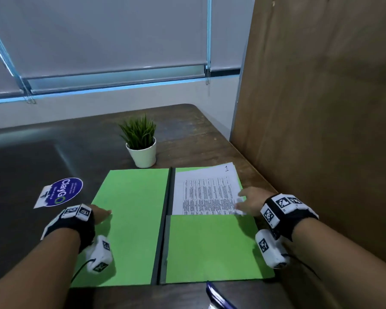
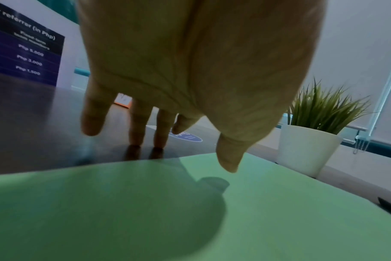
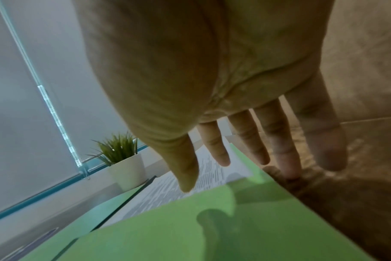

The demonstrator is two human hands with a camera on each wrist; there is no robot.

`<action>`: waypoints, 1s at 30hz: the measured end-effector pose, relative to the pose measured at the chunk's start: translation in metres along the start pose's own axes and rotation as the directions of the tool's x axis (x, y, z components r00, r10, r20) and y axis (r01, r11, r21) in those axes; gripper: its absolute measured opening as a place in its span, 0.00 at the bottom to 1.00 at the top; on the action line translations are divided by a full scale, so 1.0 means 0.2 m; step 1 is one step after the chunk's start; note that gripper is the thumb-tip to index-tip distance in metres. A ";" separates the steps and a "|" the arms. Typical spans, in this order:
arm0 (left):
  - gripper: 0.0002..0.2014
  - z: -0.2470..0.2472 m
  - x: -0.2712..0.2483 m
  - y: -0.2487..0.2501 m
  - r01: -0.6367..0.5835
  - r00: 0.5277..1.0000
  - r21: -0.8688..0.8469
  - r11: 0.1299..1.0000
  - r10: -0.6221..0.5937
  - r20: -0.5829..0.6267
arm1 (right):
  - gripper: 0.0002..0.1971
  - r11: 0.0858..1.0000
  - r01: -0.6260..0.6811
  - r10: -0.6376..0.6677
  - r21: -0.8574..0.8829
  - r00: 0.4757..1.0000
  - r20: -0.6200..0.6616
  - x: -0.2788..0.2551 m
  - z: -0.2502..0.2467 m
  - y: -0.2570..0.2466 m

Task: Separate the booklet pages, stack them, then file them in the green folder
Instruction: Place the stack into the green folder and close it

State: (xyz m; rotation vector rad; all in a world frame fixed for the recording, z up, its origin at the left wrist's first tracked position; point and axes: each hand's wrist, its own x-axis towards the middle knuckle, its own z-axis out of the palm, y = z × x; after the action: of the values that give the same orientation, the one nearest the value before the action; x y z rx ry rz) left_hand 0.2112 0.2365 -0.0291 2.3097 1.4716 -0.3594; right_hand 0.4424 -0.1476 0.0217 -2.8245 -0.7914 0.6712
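We had reached the filing step. Nearest us lay the folder, open flat on the desk, with a dark spine down its middle. Right of the spine, the pages sat tucked behind the folder's lower pocket, their upper half showing above it, the top sheet marked "1" at its far corner and slightly askew, so that its far edge ran past the folder.

Our left hand was at the folder's left edge. Its grip was slack, fingers straight and spread, holding nothing. The left wrist view showed two fingertips touching the desk just beyond that edge, while the thumb hung over the green cover.

Our right hand was at the folder's right edge, fingers also straight and spread, gripping nothing. From the head view the fingertips seemed to rest on the pages' right margin. In the right wrist view one finger met the desk just past the folder.

Beyond the folder stood a potted plant, and left of the folder a round blue sticker.

We judged that the pages were nearly filed. Next they would need squaring to the spine and seating in the pocket, then the left cover folded over them.
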 end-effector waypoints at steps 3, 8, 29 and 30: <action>0.28 0.02 -0.06 -0.16 -0.012 0.999 -0.046 0.999 0.011 -0.033 | 0.30 0.999 -0.021 0.021 -0.026 1.000 0.008 -0.16 0.07 -0.04; 0.29 -0.05 -0.29 -0.18 0.030 1.000 -0.250 0.968 -0.028 0.009 | 0.28 0.997 -0.064 0.063 -0.031 0.998 -0.008 -0.31 0.20 -0.08; 0.16 -0.07 -0.18 -0.34 0.165 0.979 -0.679 0.716 -0.038 0.198 | 0.30 0.983 -0.176 0.180 0.049 0.978 -0.102 -0.36 0.30 -0.13; 0.17 -0.06 -0.18 -0.35 0.163 0.979 -0.669 0.725 -0.036 0.200 | 0.29 0.984 -0.180 0.181 0.020 0.979 -0.099 -0.36 0.30 -0.14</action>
State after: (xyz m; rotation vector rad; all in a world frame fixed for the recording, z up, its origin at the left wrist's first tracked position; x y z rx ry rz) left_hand 0.1334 0.2395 -0.0155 1.5647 1.3429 -0.0187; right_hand 0.3469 -0.1617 0.0021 -2.9176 -0.5183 0.5489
